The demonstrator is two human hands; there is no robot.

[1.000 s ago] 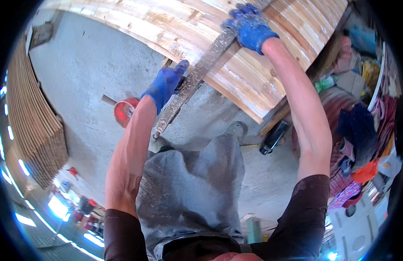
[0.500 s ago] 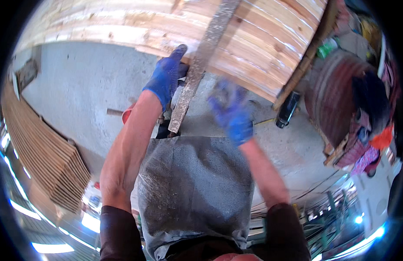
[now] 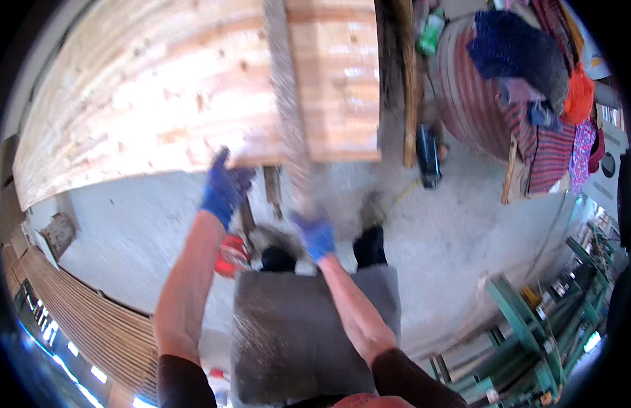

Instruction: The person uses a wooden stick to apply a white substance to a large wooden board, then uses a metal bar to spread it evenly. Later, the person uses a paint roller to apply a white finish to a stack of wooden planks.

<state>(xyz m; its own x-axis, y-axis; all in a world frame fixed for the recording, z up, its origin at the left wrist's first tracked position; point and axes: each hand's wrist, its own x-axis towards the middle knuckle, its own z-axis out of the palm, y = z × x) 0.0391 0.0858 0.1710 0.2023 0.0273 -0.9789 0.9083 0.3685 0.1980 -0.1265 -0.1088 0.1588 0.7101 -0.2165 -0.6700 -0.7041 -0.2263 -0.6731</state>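
A broad panel of glued pale wood strips (image 3: 186,102) fills the upper left and middle. Across it lies a long, narrow, grey-speckled batten (image 3: 283,81), whose near end juts past the panel's near edge. My right hand (image 3: 314,234), in a blue glove, is at that jutting end and appears closed round it, though motion blurs both. To its left, my left hand (image 3: 225,190), also gloved in blue, is at the panel's near edge with its fingers stretched apart. A grey apron (image 3: 308,326) covers my lap.
Below the panel stands a red container (image 3: 232,256) on the concrete floor. A dark cylinder (image 3: 428,155) lies right of the panel, near a striped cloth-covered round object (image 3: 465,88) with clothes. Stacked boards (image 3: 91,299) sit at lower left, green metal framework (image 3: 526,326) at lower right.
My right hand has moved left to the batten's near end. My left hand has left the batten for the panel edge. The view has turned, and the batten stands more upright in it.
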